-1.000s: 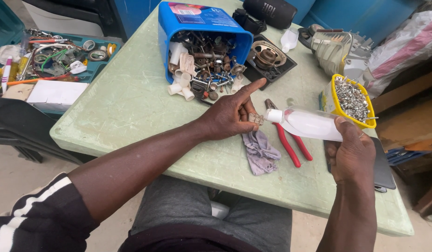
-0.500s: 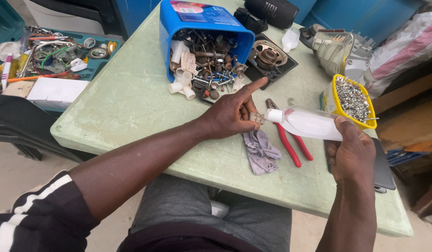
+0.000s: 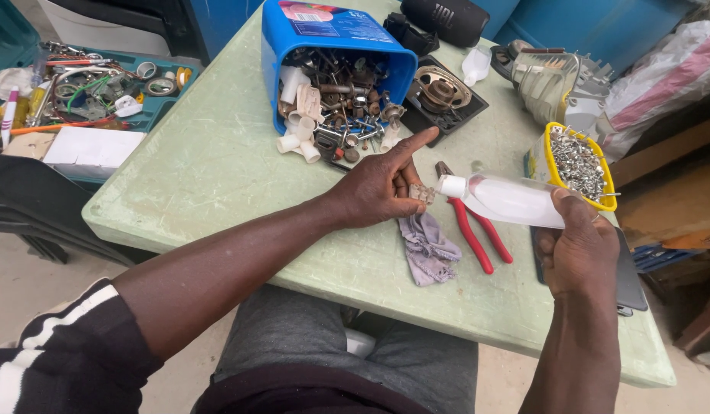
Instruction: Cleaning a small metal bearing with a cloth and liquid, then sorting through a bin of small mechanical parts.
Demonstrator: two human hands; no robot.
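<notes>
Left hand: the left hand (image 3: 382, 188) pinches a small clear plastic piece (image 3: 422, 193) between thumb and middle finger, forefinger stretched out and pointing away — closed on the piece, just above the table.
Right hand: the right hand (image 3: 576, 249) is wrapped around a clear squeeze bottle (image 3: 508, 199) with a white cap, held nearly level, its capped tip touching or all but touching the plastic piece.
Progress: by my reading, bottle and piece are brought together and the work of applying from the bottle is at its start or midway; I cannot tell whether anything has come out, since no liquid shows on the piece.
Left to do: judging by how things lie, the piece is not yet set down, and the red-handled pliers (image 3: 472, 230) lie untouched just under the bottle.
Cloth: a crumpled greyish rag (image 3: 428, 249) lies on the table below the left hand.
Surface: a pale green table (image 3: 209, 165), worn and smudged.
On it: a blue tub (image 3: 336, 46) tipped on its side, spilling metal parts and white plastic fittings; a yellow-rimmed tub of small screws (image 3: 577, 165) just beyond the bottle; a round metal part on a dark tray (image 3: 439, 92).
Room: a teal tray of tools and tape rolls (image 3: 87, 92) to the far left — a workshop setting, bare floor below.
</notes>
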